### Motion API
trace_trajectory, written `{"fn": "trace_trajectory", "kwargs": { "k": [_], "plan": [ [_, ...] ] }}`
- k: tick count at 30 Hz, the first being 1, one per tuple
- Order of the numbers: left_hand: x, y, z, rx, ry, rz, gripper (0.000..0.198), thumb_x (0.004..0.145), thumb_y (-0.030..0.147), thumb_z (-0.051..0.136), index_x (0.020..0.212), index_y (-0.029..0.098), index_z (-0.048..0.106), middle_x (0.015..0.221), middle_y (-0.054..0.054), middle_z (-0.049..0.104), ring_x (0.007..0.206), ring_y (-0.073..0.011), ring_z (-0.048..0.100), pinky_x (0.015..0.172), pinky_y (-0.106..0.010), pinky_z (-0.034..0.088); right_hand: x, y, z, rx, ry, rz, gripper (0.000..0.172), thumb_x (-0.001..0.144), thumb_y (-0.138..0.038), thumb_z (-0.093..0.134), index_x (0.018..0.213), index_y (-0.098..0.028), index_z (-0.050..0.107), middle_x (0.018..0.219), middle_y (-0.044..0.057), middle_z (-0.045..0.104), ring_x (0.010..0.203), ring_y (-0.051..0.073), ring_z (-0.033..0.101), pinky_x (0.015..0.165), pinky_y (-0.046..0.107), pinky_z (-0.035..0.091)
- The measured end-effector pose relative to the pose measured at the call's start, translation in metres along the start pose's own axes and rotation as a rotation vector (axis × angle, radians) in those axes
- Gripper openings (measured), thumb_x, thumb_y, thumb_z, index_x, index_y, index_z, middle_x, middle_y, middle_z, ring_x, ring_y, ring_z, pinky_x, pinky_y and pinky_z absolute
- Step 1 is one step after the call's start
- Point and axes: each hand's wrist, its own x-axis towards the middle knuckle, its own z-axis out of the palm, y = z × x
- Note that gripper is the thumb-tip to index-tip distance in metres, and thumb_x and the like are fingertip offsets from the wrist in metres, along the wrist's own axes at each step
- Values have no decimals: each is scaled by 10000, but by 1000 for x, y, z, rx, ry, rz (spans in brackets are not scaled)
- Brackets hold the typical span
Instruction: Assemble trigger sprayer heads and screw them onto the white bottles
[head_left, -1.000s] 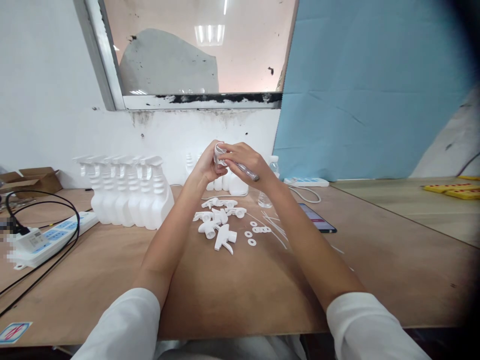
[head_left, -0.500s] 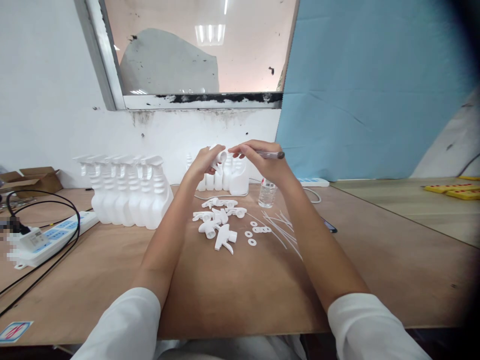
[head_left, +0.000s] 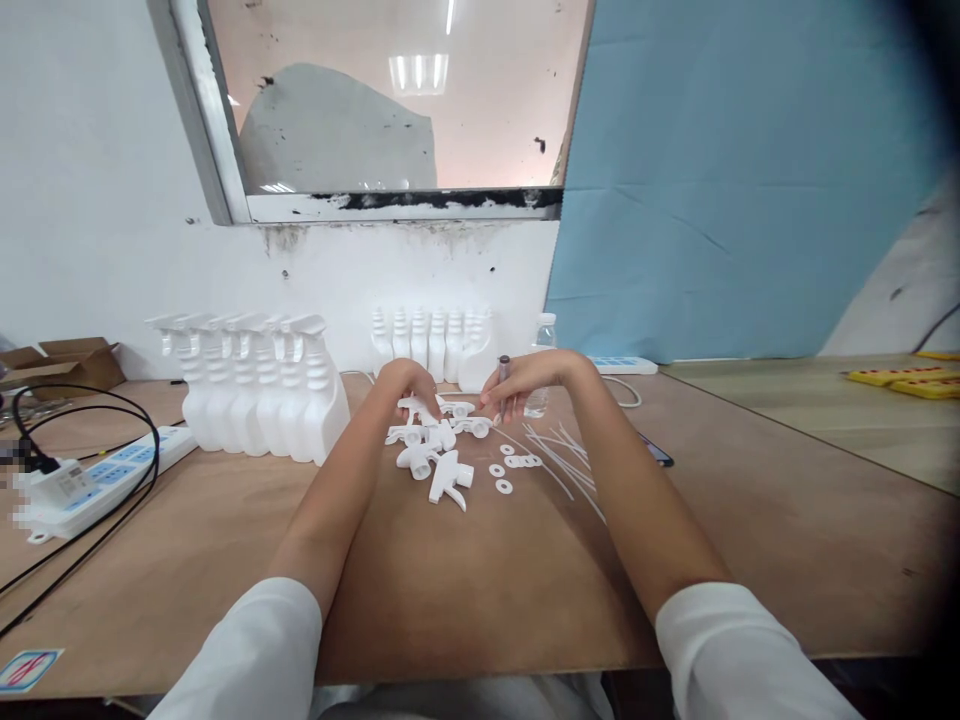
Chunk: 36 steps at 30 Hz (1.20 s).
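Observation:
My left hand [head_left: 409, 382] is low over a loose pile of white trigger spray heads [head_left: 448, 478]. Its fingers are closed on one spray head [head_left: 420, 408] at the back of the pile, partly hidden by the hand. To the right, my right hand [head_left: 529, 376] grips a slim grey pen [head_left: 504, 374], held upright with its dark end on top. Several flat white washers [head_left: 504, 487] lie in front of that hand. Thin white dip tubes [head_left: 559, 450] are spread beside them, partly behind my right forearm.
At the left stands a row of white spray bottles [head_left: 262, 400] with heads on. More white bottles without heads [head_left: 435, 345] stand by the wall. Behind my right hand is a clear water bottle [head_left: 546, 330]. A power strip [head_left: 112, 480] with black cables, a cardboard box [head_left: 82, 365] and a phone [head_left: 658, 452] lie around.
Both hands have come down from in front of the far bottles. The left hand brought the spray head to the pile. The pen in my right hand has turned from level to upright.

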Motion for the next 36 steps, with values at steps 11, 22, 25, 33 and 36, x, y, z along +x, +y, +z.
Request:
{"fn": "trace_trajectory", "kwargs": {
  "k": [11, 22, 25, 33, 36],
  "plan": [
    [11, -11, 0, 44, 224, -72, 834, 424, 571, 844, 1154, 208, 668, 1211, -192, 662, 978, -372, 654, 777, -433, 530, -18, -4, -2, -57, 84, -30, 618, 751, -588, 717, 1177, -143, 669, 1169, 141, 696, 954, 235, 698, 771, 316, 586],
    [-64, -13, -12, -6, 608, 247, 438, 784, 462, 621, 1172, 259, 633, 1316, -74, 604, 1175, -256, 568, 954, -323, 449, -27, -6, -1, -37, 122, -26, 552, 755, -530, 734, 1152, -150, 674, 1187, 136, 689, 919, 231, 715, 729, 298, 598],
    [-116, -20, -7, -13, 992, 494, 363, 894, 446, 486, 1152, 238, 635, 1286, -64, 600, 1153, -224, 568, 990, -316, 429, -30, -8, 1, -44, 137, -16, 553, 768, -492, 729, 1196, -150, 655, 1180, 132, 690, 881, 218, 720, 733, 298, 598],
    [-176, -58, 16, 47, 1206, 110, 446, 859, 547, 502, 1209, 286, 597, 1383, -56, 491, 1218, -289, 503, 997, -398, 433, -39, -15, 5, -97, 190, -28, 501, 783, -481, 707, 1159, -150, 686, 1088, 145, 720, 920, 268, 715, 769, 359, 612],
    [-171, -67, 12, 20, 1132, -27, 490, 826, 566, 515, 1210, 273, 599, 1340, -85, 522, 1156, -307, 542, 951, -419, 455, -42, -14, 5, -106, 195, -45, 539, 774, -532, 705, 1161, -156, 692, 1042, 144, 733, 933, 285, 714, 766, 361, 613]
  ]
}}
